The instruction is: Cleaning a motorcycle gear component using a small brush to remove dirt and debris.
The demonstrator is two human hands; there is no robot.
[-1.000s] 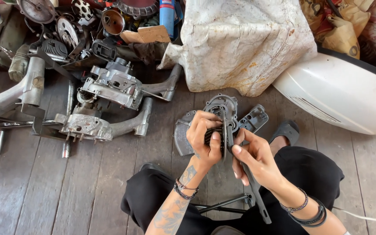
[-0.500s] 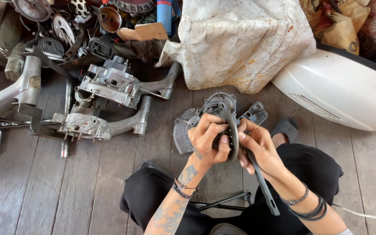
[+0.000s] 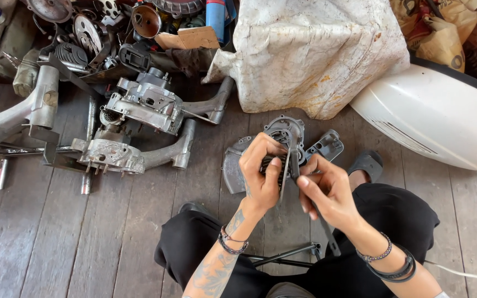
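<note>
I sit cross-legged on a wooden plank floor. My left hand (image 3: pixel 261 171) grips a small dark ribbed metal part (image 3: pixel 274 164) at chest height. My right hand (image 3: pixel 327 190) holds a long dark metal tool (image 3: pixel 293 160) whose upper end meets that part; its handle runs down past my wrist toward my lap. Directly beyond my hands a grey engine cover (image 3: pixel 284 129) lies on the floor next to a dark plastic housing (image 3: pixel 324 145).
Engine casings (image 3: pixel 144 105) and a swing arm piece (image 3: pixel 111 154) lie at the left among scrap parts. A white stained sack (image 3: pixel 310 49) stands behind. A white scooter body panel (image 3: pixel 437 116) lies at the right. A thin black metal stand (image 3: pixel 285 255) rests by my legs.
My hands have drawn closer together and the long tool has swung more upright, its top now against the small part in my left hand.
</note>
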